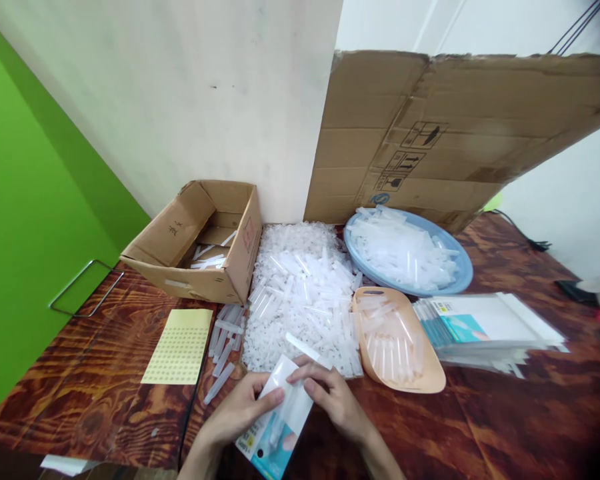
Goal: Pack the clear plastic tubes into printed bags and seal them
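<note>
A white and blue printed plastic packaging bag (273, 437) is tilted at the table's front edge, with a pale tube-like shape showing inside it. My left hand (247, 407) grips the bag's left side, thumb across the front. At the bag's upper right, my right hand (330, 397) has its fingers bent over the edge and pinches it near the flap (307, 348). Just beyond both hands lies a large heap of translucent plastic tubes and small clear pieces (305, 300). Parts of the right fingertips are hidden behind the bag.
A cardboard box (235, 273) holds a few white strips. Beside a yellow sticker sheet (177, 347) lie loose tubes (223, 353). To the right stand a peach tray (433, 373) and a blue basin (463, 270), both with tubes, and stacked printed bags (495, 327).
</note>
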Demonstrator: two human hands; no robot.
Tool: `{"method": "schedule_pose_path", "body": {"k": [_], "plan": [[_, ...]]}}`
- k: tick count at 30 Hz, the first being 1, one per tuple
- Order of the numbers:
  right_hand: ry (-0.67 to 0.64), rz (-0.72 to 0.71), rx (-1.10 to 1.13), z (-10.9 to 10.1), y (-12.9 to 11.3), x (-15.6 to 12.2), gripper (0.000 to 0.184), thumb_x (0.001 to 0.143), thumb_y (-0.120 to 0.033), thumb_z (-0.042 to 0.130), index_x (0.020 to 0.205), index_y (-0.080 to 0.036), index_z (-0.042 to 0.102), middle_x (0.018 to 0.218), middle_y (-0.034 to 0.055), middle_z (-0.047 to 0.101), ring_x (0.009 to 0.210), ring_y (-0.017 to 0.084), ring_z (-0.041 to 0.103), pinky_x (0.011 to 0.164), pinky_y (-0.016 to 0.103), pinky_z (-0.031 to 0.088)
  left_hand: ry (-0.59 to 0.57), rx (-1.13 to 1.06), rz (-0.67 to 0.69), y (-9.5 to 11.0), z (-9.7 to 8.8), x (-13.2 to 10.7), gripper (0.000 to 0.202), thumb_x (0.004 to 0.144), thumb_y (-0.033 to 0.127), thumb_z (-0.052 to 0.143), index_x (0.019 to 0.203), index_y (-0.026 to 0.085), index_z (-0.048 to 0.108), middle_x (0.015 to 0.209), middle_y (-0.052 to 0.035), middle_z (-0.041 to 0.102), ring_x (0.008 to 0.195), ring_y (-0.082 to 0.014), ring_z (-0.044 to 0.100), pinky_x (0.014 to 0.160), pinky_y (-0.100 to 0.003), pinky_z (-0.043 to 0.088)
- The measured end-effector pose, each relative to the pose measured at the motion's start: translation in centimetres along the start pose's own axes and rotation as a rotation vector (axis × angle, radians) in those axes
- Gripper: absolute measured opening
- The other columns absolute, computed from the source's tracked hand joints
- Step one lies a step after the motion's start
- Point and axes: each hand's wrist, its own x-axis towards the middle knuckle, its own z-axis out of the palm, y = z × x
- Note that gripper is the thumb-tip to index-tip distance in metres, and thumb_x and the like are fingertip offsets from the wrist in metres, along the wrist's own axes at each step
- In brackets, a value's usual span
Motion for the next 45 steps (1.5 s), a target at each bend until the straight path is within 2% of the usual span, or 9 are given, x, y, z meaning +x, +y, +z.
{"method": "schedule_pose_path", "body": {"k": [6,13,18,24,28,32,37,41,45], "plan": [[-0.128,0.024,-0.125,-1.0,-0.8,0.3,0.029,0.096,-0.047,0.061,0.108,-0.029,0.081,0.115,0.0068,0.071,0.108,0.03,0.063,0.096,0.039,0.047,-0.001,0.1,-0.004,0.1,0.0,-0.3,0.052,0.088,0.061,0.063,0.094,0.01,0.073,0.073,-0.0012,0.06,0.064,-0.0133,0.045,0.057,-0.021,0.031],[0.133,-0.029,-0.055,-4.2,-1.8,1.1,0.042,0.1,-0.051,0.052,0.087,-0.02,0.077,0.087,0.0065,0.068,0.082,0.024,0.061,0.077,0.033,0.048,-0.03,0.15,0.036,0.9,-0.4,0.2,0.054,0.085,0.06,0.067,0.109,0.012,0.072,0.093,-0.0056,0.069,0.08,-0.0194,0.055,0.069,-0.023,0.041],[-0.086,0.073,-0.048,-3.5,-1.8,0.7,0.027,0.092,-0.045,0.067,0.098,-0.022,0.08,0.095,0.0055,0.073,0.09,0.025,0.065,0.083,0.034,0.05,-0.005,0.002,0.021,0.6,0.4,0.8,0.056,0.08,0.057,0.074,0.112,0.011,0.072,0.09,-0.0052,0.069,0.074,-0.0173,0.055,0.064,-0.022,0.038],[-0.025,0.127,-0.04,-2.3,-0.5,0.2,0.02,0.086,-0.041,0.075,0.089,-0.022,0.08,0.087,0.0028,0.074,0.087,0.025,0.066,0.084,0.035,0.049,0.013,0.024,0.028,0.5,1.3,0.8,0.05,0.085,0.051,0.07,0.115,0.012,0.07,0.093,-0.006,0.071,0.078,-0.0189,0.058,0.069,-0.023,0.041],[0.202,0.035,-0.06,-2.7,0.0,0.2,0.029,0.094,-0.047,0.063,0.093,-0.02,0.075,0.085,0.0038,0.069,0.076,0.022,0.062,0.071,0.031,0.049,-0.043,0.193,0.003,0.9,1.2,0.4,0.043,0.087,0.048,0.068,0.115,0.016,0.071,0.097,-0.0037,0.073,0.081,-0.0204,0.061,0.071,-0.024,0.043],[0.561,-0.06,-0.498,-3.7,0.5,1.3,0.026,0.103,-0.04,0.05,0.099,-0.021,0.068,0.088,0.0057,0.065,0.081,0.024,0.06,0.076,0.035,0.046,-0.082,0.638,0.159,1.6,2.1,0.3,0.04,0.083,0.051,0.073,0.109,0.022,0.075,0.097,-0.0036,0.075,0.086,-0.025,0.066,0.079,-0.027,0.046],[0.436,-0.108,-1.053,-4.2,1.9,3.6,0.013,0.096,-0.021,0.058,0.106,-0.017,0.066,0.097,0.0121,0.065,0.095,0.031,0.057,0.085,0.042,0.045,0.124,0.907,0.439,2.4,2.9,1.3,0.033,0.097,0.042,0.059,0.122,0.022,0.068,0.112,-0.0105,0.07,0.104,-0.026,0.063,0.092,-0.034,0.046],[0.366,-0.071,-1.208,-4.1,2.3,4.5,0.016,0.093,-0.012,0.058,0.106,-0.017,0.065,0.095,0.0114,0.065,0.093,0.031,0.057,0.082,0.041,0.045,0.433,1.058,0.333,1.9,0.8,2.3,0.017,0.099,0.023,0.054,0.1,0.019,0.07,0.1,-0.009,0.068,0.095,-0.0249,0.063,0.084,-0.035,0.048],[0.371,-0.079,-1.214,-4.1,1.8,4.4,0.023,0.094,-0.009,0.054,0.113,-0.017,0.065,0.097,0.0117,0.063,0.093,0.03,0.056,0.081,0.041,0.045,0.496,1.102,0.259,0.8,-0.6,3.0,0.012,0.094,0.018,0.059,0.1,0.019,0.07,0.099,-0.008,0.069,0.093,-0.0249,0.065,0.083,-0.035,0.049]]}}
